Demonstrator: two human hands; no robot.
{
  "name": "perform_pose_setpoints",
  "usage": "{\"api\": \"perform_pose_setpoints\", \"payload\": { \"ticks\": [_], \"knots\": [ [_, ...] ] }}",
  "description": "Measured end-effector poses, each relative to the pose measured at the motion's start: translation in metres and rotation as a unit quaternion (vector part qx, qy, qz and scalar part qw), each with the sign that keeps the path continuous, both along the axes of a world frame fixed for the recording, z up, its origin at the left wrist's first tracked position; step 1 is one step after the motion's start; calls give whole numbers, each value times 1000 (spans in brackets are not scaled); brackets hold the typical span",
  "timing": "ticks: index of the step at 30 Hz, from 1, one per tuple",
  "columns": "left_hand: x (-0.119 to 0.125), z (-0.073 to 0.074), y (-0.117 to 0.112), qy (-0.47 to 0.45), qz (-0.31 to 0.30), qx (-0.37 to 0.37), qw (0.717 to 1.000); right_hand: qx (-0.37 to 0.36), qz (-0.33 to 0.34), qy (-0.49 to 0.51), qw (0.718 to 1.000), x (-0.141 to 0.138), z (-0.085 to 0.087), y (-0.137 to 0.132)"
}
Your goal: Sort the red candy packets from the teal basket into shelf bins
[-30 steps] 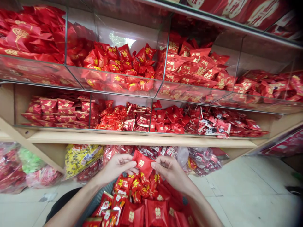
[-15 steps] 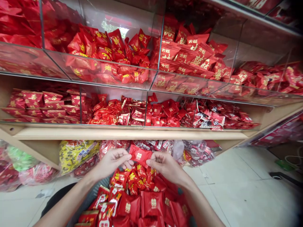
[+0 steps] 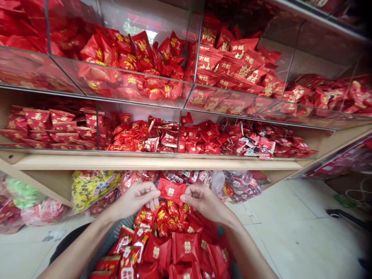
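Note:
Stretched between my two hands is a small red candy packet (image 3: pixel 171 190) with a gold double-character print facing up. My left hand (image 3: pixel 143 195) pinches its left end between thumb and fingers. The right end is gripped by my right hand (image 3: pixel 199 199) in the same way. Just below lies a heap of red packets: small twisted ones with yellow characters (image 3: pixel 167 217), larger square ones with gold prints (image 3: pixel 186 248), and some with white flower shapes (image 3: pixel 141 238). What carries the heap is mostly hidden; a grey ribbed surface (image 3: pixel 116 232) shows at its left.
Ahead stands a wooden shelf (image 3: pixel 157 162) with clear-walled compartments of red packets (image 3: pixel 232 66). Under it sit plastic bags of sweets, one with yellow wrappers (image 3: pixel 94 188). Pale floor tiles (image 3: pixel 290 232) spread to the right, with a dark leg-like piece (image 3: pixel 345 217) on them.
Both hands keep the same hold on the candy packet. The whole view has shifted very slightly; nothing in the heap has visibly moved.

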State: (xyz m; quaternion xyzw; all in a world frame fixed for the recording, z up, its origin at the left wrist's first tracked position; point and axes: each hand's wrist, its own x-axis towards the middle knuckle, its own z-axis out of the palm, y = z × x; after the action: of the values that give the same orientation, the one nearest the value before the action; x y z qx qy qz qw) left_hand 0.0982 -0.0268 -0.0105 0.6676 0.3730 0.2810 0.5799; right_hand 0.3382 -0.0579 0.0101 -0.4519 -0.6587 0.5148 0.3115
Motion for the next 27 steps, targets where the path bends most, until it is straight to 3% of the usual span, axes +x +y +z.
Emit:
{"api": "perform_pose_setpoints", "payload": {
  "ticks": [7, 18, 27],
  "knots": [
    [4, 1, 0, 0, -4, -1, 1000, 29, 20, -13, 999, 2, 13, -4],
    [4, 1, -1, 9, -20, 22, 1000, 38, 7, -36, 999, 9, 14, -2],
    [6, 1, -2, 6, -30, 14, 999, -38, -62, 135, 988, -16, -2, -2]
  ]
}}
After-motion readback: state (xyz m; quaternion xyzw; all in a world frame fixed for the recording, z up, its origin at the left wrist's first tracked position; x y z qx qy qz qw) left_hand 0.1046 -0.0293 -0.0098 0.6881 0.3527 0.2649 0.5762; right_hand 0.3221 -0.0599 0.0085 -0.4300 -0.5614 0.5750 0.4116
